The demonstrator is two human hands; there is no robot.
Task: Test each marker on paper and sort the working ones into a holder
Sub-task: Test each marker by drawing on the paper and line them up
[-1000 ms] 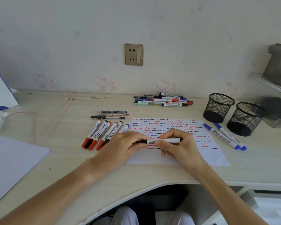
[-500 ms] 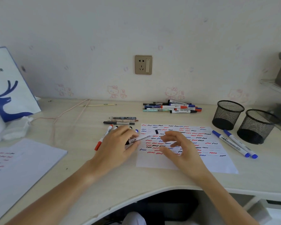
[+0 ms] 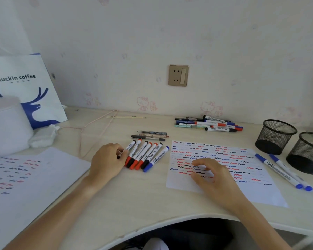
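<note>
1. A black-capped marker point(image 3: 127, 149) is pinched at its lower end by the curled fingers of the left hand point(image 3: 107, 162); its capped end points up and away, and its barrel lies at the left edge of a row of markers point(image 3: 146, 155) on the desk point(image 3: 134, 201).
2. The row is laid side by side, slanted, with red, black and blue ends toward the person; the held marker is just beside the leftmost of them, and whether it touches cannot be told.
3. The right hand point(image 3: 214, 179) is kept over the test sheet point(image 3: 222, 170) with loosely bent fingers, grasping nothing; squiggles in red, blue and black are partly covered by it.
4. Bare desk is left between the two hands and in front of them, down to the curved front edge.
5. Three pens point(image 3: 149, 135) lie crosswise just behind the row, and a pile of markers point(image 3: 209, 123) lies farther back, near the wall.
6. Two blue markers point(image 3: 282, 171) lie side by side just off the right edge of the test sheet, between it and the nearer mesh holder point(image 3: 307, 156).
7. The second mesh holder point(image 3: 276, 136) stands just beside the first, farther back; both are well apart from the held marker.
8. To the left, a second marked sheet point(image 3: 25, 177) overlaps the desk edge; a white box point(image 3: 7, 127), a crumpled tissue point(image 3: 43, 136) and a paper bag point(image 3: 31, 91) are set behind it, and a thin cord point(image 3: 90, 127) runs across the desk toward the left hand.
</note>
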